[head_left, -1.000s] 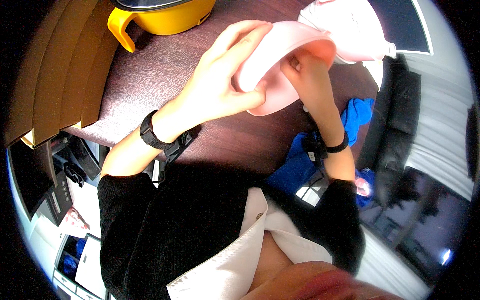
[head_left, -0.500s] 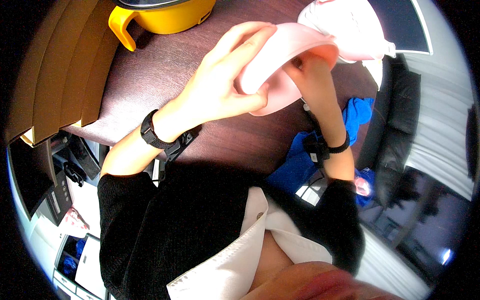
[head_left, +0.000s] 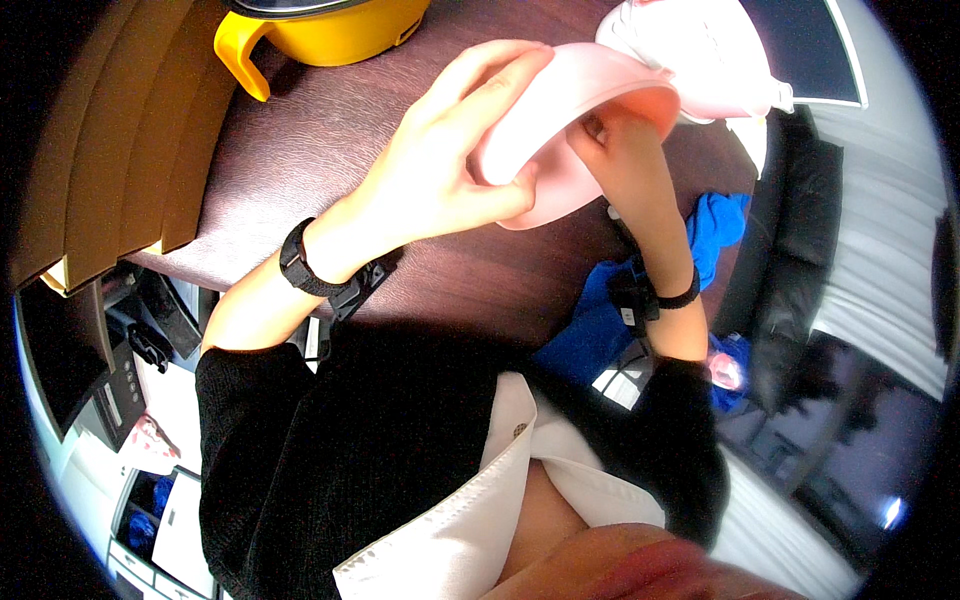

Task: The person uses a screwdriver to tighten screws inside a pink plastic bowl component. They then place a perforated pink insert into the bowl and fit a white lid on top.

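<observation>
A smooth pale-pink bowl (head_left: 560, 95) is tilted up over the table, its hollow turned toward my right arm. My left hand (head_left: 455, 150) grips its wall from the left, fingers over the outside and thumb at the near rim. Inside the hollow is my right hand (head_left: 620, 140), its visible fingers curled. The bowl wall hides its fingertips and whatever they may hold. A rounded white-and-pink vessel (head_left: 690, 55) with a small projection stands just beyond the bowl.
A yellow pot (head_left: 345, 35) with a handle and dark lid stands at the far left of the dark wood-toned table (head_left: 320, 140). Blue cloth (head_left: 600, 320) lies under my right forearm. Brown folded panels (head_left: 130, 130) line the left; a black padded seat (head_left: 800, 220) is at the right.
The bowl and both hands have barely shifted; the right hand has turned very slightly inside the bowl. My left hand keeps its grip.
</observation>
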